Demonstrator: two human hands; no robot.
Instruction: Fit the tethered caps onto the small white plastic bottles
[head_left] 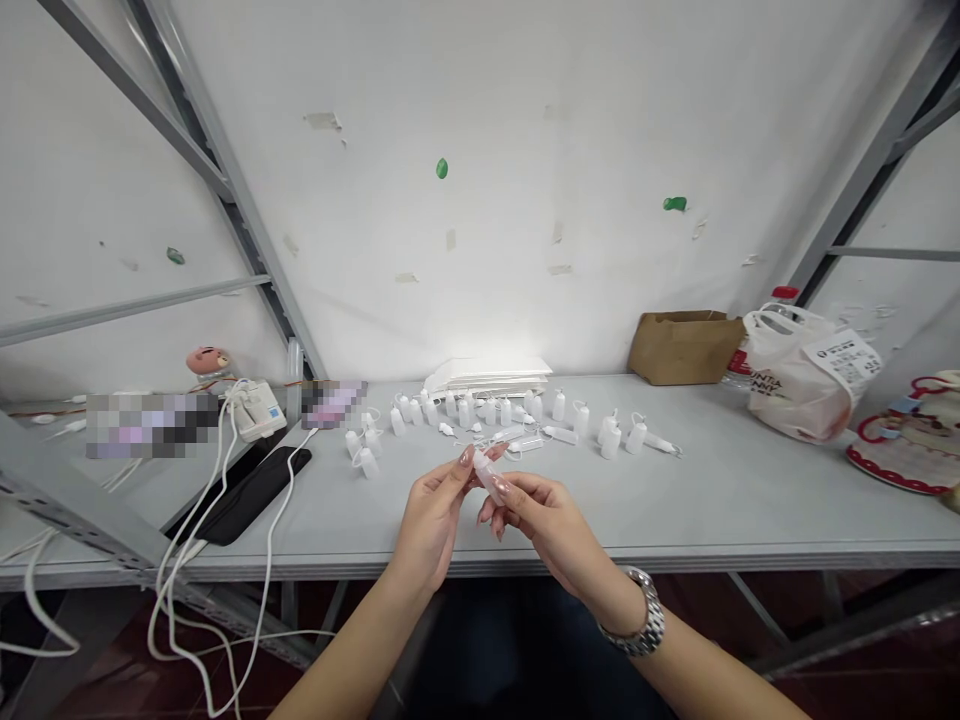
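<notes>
Between my hands, above the front part of the grey shelf, a small translucent squeeze bottle is held tilted (490, 478). My left hand (439, 515) pinches its top end with thumb and fingertips. My right hand (540, 515), with a metal watch on the wrist, grips the bottle's body between thumb and fingers. Behind them, several similar white bottles with looped caps stand in a loose group, one of them at the right (610, 442). A few others lie on their sides, among them one near the middle (560, 435).
A stack of white paper (487, 377) lies against the wall. At the right are a brown paper bag (684, 348), a white plastic bag (802, 385) and a red-trimmed item. White cables, a black pouch (255, 498) and a white power adapter (259, 410) occupy the left.
</notes>
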